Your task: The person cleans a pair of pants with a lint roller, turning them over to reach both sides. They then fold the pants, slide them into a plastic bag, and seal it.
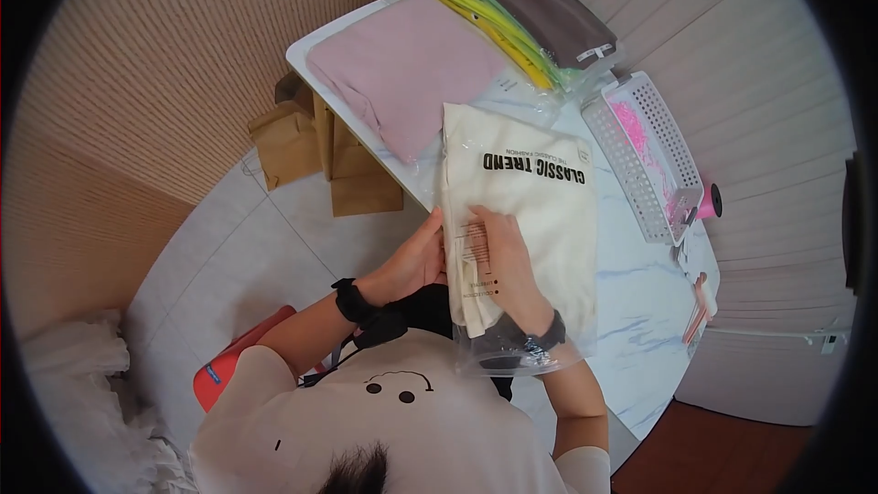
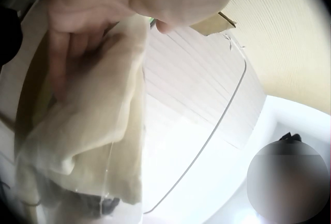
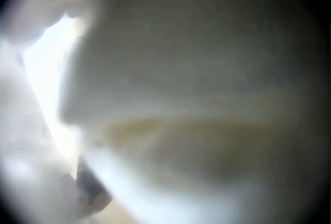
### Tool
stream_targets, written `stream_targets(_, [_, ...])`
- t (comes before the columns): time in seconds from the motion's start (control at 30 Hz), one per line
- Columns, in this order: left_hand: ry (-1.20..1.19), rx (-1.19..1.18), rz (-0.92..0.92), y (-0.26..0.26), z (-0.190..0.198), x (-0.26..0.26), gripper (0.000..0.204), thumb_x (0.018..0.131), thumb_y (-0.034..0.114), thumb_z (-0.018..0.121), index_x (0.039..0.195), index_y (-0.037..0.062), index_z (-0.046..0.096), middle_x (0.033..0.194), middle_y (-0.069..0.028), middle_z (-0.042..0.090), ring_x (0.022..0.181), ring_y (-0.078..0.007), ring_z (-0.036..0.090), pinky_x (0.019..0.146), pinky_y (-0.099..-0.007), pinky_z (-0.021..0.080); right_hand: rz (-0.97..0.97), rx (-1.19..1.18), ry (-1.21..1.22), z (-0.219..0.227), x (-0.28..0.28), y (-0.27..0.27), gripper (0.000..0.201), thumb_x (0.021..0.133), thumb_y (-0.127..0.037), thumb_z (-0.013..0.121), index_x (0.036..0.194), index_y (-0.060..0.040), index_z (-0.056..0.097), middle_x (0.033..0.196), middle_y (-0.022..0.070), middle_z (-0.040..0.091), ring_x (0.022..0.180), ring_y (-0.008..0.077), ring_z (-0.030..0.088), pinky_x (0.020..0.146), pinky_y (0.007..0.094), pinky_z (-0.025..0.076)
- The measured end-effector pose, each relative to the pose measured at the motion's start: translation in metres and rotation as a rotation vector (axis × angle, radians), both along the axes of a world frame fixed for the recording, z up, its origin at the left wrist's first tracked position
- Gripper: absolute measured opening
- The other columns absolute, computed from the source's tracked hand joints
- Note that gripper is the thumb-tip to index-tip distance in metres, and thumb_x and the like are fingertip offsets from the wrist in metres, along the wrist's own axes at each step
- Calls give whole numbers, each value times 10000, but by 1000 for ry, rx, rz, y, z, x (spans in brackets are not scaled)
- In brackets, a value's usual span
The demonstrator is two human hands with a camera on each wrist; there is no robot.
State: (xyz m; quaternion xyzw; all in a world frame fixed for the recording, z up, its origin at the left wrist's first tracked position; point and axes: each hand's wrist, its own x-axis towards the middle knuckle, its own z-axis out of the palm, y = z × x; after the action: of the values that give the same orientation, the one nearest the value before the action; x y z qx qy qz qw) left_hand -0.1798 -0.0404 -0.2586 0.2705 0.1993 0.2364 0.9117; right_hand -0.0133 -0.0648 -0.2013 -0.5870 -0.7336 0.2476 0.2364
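A folded cream garment in a clear plastic bag [image 1: 540, 206], printed CLASSIC TREND, lies over the table's near edge in the head view. My left hand [image 1: 413, 261] holds its left side, the thumb along the edge and the fingers partly hidden under it. In the left wrist view the cream garment [image 2: 103, 110] runs up between thumb and fingers. My right hand [image 1: 503, 256] rests on the bag's lower left part with its fingers fairly straight, pointing up and left. The right wrist view is blurred by a pale surface [image 3: 196, 79] close to the camera.
A folded pink garment [image 1: 402, 64] lies at the table's far left. Behind it are bagged garments, a dark brown one [image 1: 549, 14] on top of yellow-green ones. A white basket [image 1: 645, 155] with pink shred stands at the right. Brown paper bags [image 1: 357, 165] stand on the floor.
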Motion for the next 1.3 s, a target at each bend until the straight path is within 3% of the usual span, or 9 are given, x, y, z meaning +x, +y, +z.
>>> stream_targets(0.2, [-141,-151,-18,2,-5,-1,963,849,774,206,1393,-14,313,1378,-118,443,1254,-217,452,1037,-394,358,-168,-237,-299,18,-24,25,289,877,-299,597,888,-12,571,833,178,657,779,352,630,704,411,495])
stream_targets(0.4, [-324,-268,-90,5,-22,-2,927,852,762,246,1378,4,346,1363,-114,459,1251,-237,451,1048,-411,340,-268,-256,313,-21,-13,25,241,899,-248,598,866,-20,524,671,102,605,596,277,585,598,368,475])
stream_targets(0.5, [-361,-337,-42,0,-8,7,798,893,687,310,1336,29,401,1317,-97,497,1208,-231,484,1034,-406,365,-425,-431,702,19,-35,14,155,917,-164,567,883,-25,508,760,87,559,678,220,546,648,330,448])
stream_targets(0.6, [-345,-339,116,-8,-13,31,618,940,573,373,1274,61,465,1258,-74,538,1151,-212,525,1007,-391,408,-47,188,317,-9,-33,16,87,927,-109,530,895,-30,512,935,102,513,836,212,518,714,319,428])
stream_targets(0.73, [-748,-446,11,-6,-52,45,454,976,458,404,1220,89,507,1207,-56,566,1107,-190,558,978,-370,447,75,-228,664,-12,-16,12,216,931,-86,481,1139,-57,534,1310,174,440,1259,289,382,1049,353,299])
stream_targets(0.87, [-582,-454,53,-12,-67,45,491,970,470,409,1246,73,491,1228,-65,561,1115,-202,557,983,-379,441,374,-143,206,2,3,-1,433,935,-135,474,1358,-59,417,1475,156,299,1383,325,226,1126,446,138])
stream_targets(1.03, [-229,-369,34,0,-22,-12,581,962,488,414,1307,20,438,1257,-139,553,1134,-224,555,966,-374,446,223,93,-287,22,16,-20,518,893,-219,539,1373,-68,417,1490,149,278,1387,348,215,1097,553,145])
stream_targets(1.13, [139,125,133,29,24,-30,593,965,471,409,1320,-4,418,1244,-173,561,1093,-236,587,929,-353,467,306,90,-393,0,17,-34,557,842,-232,591,1359,-90,441,1486,153,281,1382,368,214,1075,597,162])
stream_targets(1.3, [371,195,49,65,45,-14,539,949,373,492,1322,-8,413,1195,-147,590,990,-205,632,858,-312,493,354,43,-414,-3,16,-40,572,792,-203,619,1339,-126,469,1507,148,231,1389,385,174,1035,663,171])
